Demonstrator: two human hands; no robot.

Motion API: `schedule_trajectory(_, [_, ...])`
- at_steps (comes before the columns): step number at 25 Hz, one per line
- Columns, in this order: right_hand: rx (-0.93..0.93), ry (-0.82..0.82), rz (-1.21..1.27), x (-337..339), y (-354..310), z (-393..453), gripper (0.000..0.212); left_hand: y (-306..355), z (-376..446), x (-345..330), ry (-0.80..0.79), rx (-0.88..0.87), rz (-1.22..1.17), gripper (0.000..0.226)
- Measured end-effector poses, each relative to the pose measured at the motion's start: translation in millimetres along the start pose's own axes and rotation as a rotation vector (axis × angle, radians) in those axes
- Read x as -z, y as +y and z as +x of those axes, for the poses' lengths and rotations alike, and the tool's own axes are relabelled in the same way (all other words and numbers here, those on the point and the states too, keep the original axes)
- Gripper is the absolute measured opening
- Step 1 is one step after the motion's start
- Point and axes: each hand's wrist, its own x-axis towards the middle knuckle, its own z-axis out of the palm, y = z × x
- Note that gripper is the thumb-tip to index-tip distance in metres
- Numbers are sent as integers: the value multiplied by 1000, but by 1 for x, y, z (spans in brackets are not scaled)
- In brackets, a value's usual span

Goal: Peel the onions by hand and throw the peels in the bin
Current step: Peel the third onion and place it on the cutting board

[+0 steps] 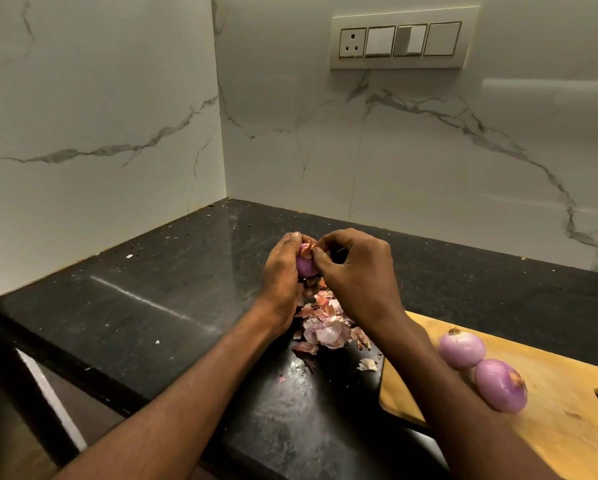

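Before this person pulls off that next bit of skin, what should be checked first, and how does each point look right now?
1. Left hand holds the purple onion firmly: ok.
2. Right hand fingers pinch the skin at the onion's top: ok.
3. Pile of pink loose peels lies on the black stone counter, not in a bin: not ok.
4. Bin within reach: cannot tell, none in view.
5. Two peeled purple onions rest on the wooden chopping board: ok.
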Motion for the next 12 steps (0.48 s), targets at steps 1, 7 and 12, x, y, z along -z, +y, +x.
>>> schedule_trajectory(1, [-12,-11,1,-1,1,0,6,0,0,0,-3,-2,-20,35])
schedule_trajectory(7, [-124,-39,116,1,4,3,6,1,1,0,-84,40,-197,36])
schedule_trajectory(12, [-168,-35,148,0,3,3,9,-1,6,5,-85,62,-338,40])
